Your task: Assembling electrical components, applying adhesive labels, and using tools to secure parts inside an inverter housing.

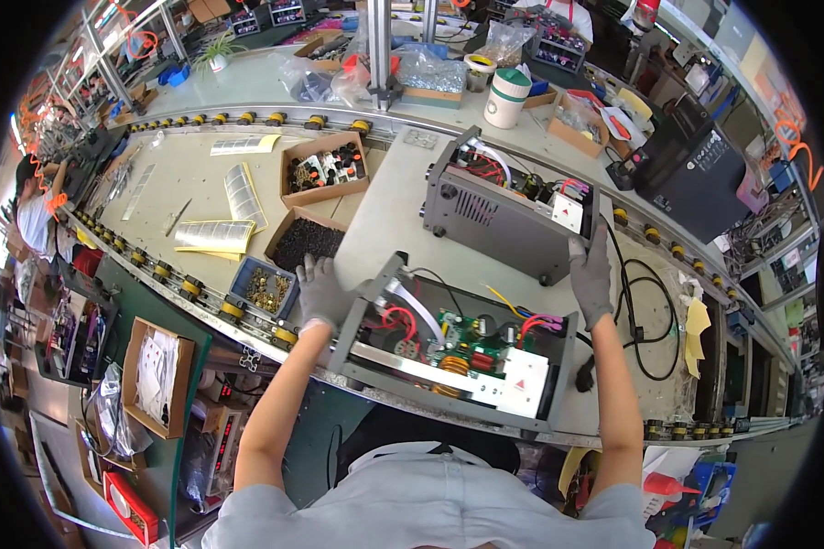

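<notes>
In the head view, see the left hand (324, 293) loosely spread beside the near open unit (453, 352), gripping nothing visible, and the right hand (590, 279) open, fingers extended at the right end of the far grey unit (499, 229). Find the near unit between both sets of fingers, bodyward. Best to press only on bare casing, keeping fingertips off red wires (398, 317) and green board (471, 328). Impossible to confirm: left-thumb contact, right-finger pressure, anything under the palms.
</notes>
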